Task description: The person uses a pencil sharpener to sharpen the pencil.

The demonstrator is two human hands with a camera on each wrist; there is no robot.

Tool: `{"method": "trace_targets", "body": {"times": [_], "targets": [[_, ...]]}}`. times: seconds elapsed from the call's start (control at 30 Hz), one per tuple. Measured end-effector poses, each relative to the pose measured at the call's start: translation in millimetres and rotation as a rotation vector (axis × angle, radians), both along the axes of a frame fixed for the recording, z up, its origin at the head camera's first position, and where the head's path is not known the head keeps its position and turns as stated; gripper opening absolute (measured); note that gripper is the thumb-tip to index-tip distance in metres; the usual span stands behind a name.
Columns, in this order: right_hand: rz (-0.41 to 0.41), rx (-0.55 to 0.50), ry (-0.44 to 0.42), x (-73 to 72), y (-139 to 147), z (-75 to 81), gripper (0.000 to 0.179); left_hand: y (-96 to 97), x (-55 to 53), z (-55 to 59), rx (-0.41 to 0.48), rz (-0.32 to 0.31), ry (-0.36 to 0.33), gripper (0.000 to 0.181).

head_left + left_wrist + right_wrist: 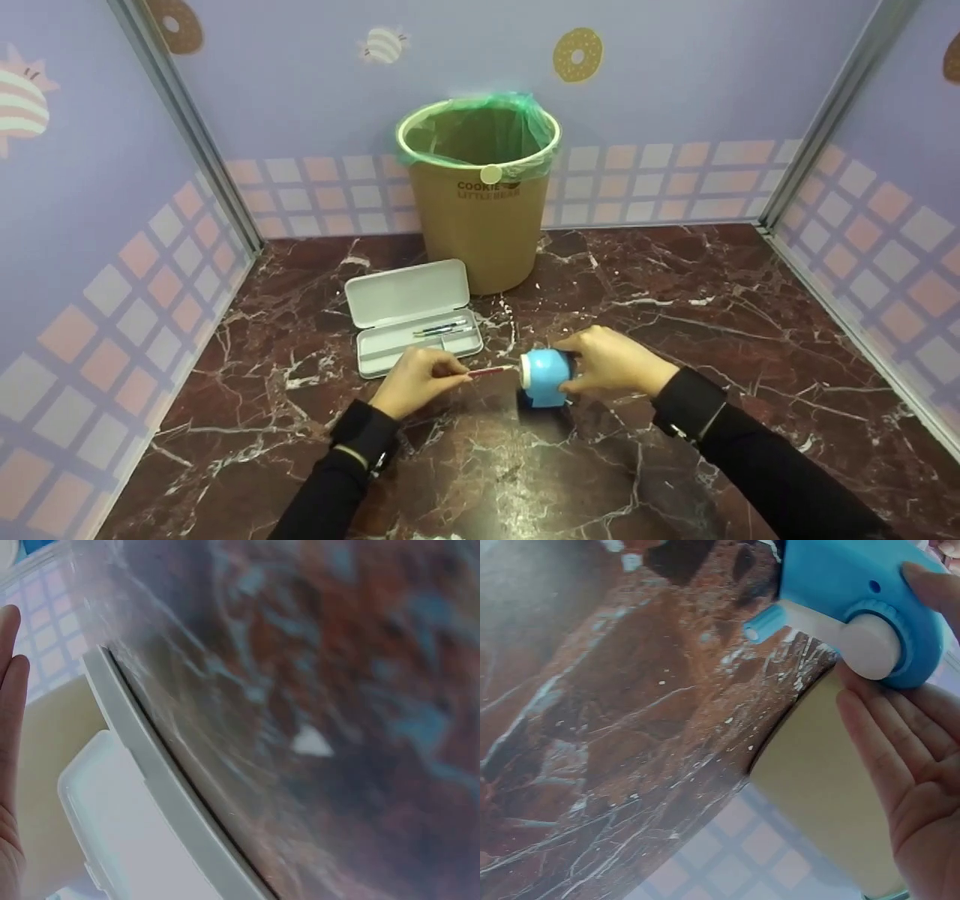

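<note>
My left hand (421, 381) pinches a red pencil (487, 371) between thumb and fingers, its pale end pointing right. That end is right at the white front of a blue crank pencil sharpener (547, 377); I cannot tell whether it is inside. My right hand (611, 362) grips the sharpener from its back, thumb on one side and fingers on the other. In the right wrist view, the sharpener's white crank with its blue knob (765, 622) shows beside the fingers (885, 735). The left wrist view catches only part of the left hand (9, 765), and the pencil is hidden there.
Behind my left hand lies an open white pencil case (409, 292) with several pencils (442, 328) inside. A tan bin (484, 225) with a green liner stands at the back. Patterned walls (675, 90) enclose the dark red marbled table (247, 450), and small white scraps lie near the bin.
</note>
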State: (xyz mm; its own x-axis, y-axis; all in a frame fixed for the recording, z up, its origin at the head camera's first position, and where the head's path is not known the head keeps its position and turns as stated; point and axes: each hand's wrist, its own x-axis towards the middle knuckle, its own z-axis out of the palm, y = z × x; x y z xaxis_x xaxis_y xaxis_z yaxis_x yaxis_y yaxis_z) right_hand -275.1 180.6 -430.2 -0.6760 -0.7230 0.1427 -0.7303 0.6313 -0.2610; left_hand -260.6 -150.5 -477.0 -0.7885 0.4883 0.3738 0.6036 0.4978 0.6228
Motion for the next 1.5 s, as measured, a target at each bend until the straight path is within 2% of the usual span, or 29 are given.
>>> {"method": "trace_targets", "body": {"times": [0.13, 0.27, 0.5, 0.63, 0.8, 0.93, 1.1, 1.23, 1.5], "targets": [[-0.001, 0.004, 0.004, 1.2, -0.2, -1.2, 0.048, -0.8, 1.4, -2.1, 0.044, 0.03, -0.059, 0.006], [-0.004, -0.006, 0.016, 1.8, 0.0, -1.3, 0.05, 0.7, 2.5, -2.0, 0.104, 0.054, -0.089, 0.007], [0.007, -0.029, 0.018, 0.8, 0.8, -1.7, 0.055, 13.7, 7.4, 7.8, 0.173, 0.126, -0.134, 0.01], [0.009, -0.044, 0.017, 0.5, 1.3, -2.5, 0.055, 25.8, 11.1, 14.2, 0.294, 0.181, -0.2, 0.011], [0.005, -0.051, 0.019, 0.8, 2.3, -5.0, 0.059, 42.7, 15.8, 17.2, 0.483, 0.193, -0.262, 0.013], [-0.018, -0.051, -0.006, 1.3, 1.7, -6.1, 0.063, 56.8, 20.2, 20.8, 0.575, 0.218, -0.298, 0.015], [-0.066, -0.075, -0.049, 3.1, 2.8, -7.0, 0.06, 73.7, 24.4, 28.6, 0.677, 0.206, -0.36, 0.021], [-0.089, -0.102, -0.074, 5.4, 4.0, -8.4, 0.062, 82.8, 26.3, 32.7, 0.726, 0.179, -0.385, 0.023], [-0.119, -0.168, -0.155, 7.0, 6.9, -12.0, 0.073, 90.6, 27.8, 30.8, 0.723, 0.195, -0.402, 0.027]]}}
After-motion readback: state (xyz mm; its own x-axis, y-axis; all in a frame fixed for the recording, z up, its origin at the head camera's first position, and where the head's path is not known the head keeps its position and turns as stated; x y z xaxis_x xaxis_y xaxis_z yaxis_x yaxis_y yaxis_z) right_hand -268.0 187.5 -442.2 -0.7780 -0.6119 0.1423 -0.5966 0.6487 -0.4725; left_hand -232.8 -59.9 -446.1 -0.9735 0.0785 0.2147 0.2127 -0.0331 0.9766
